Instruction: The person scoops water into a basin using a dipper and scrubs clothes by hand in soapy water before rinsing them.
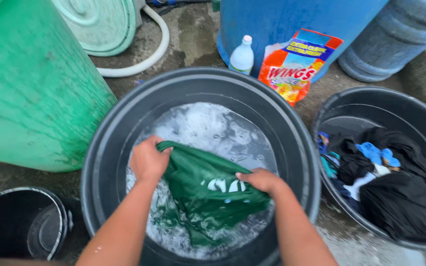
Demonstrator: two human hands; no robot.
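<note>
Over the soapy water: both hands grip one wet dark green cloth garment with white print (pixel 208 189), bunched between them above the foam.
Left hand: the left hand (pixel 148 160) is closed in a fist on the upper left edge of the garment, pulling a fold of it up out of the water; the forearm comes in from the lower left.
Right hand: the right hand (pixel 261 180) is closed over the garment's right side, fingers curled down onto the cloth just beside the white print; its forearm comes in from the lower right.
Garment: it lies partly in the water, its lower folds sunk in the foam, its upper part held clear.
Basin: the large round black plastic basin (pixel 105 162) holds grey-white sudsy water (pixel 208 125) and fills the middle of the view.
Right of the basin: a second round black plastic tub (pixel 422 111) stands just beside it, holding a heap of black clothes (pixel 403 202) with bits of blue and white cloth among them.
Behind the basin: a small white plastic bottle with a white cap (pixel 242 55) and an orange and blue detergent pouch (pixel 297 64) stand against a big blue plastic barrel (pixel 292 17).
Left: a tall green plastic drum (pixel 30 88) stands near the basin, with a white hose (pixel 149 54) curving behind it.
Lower left: a small black bucket (pixel 11 221) sits on the wet concrete floor (pixel 193 34).
</note>
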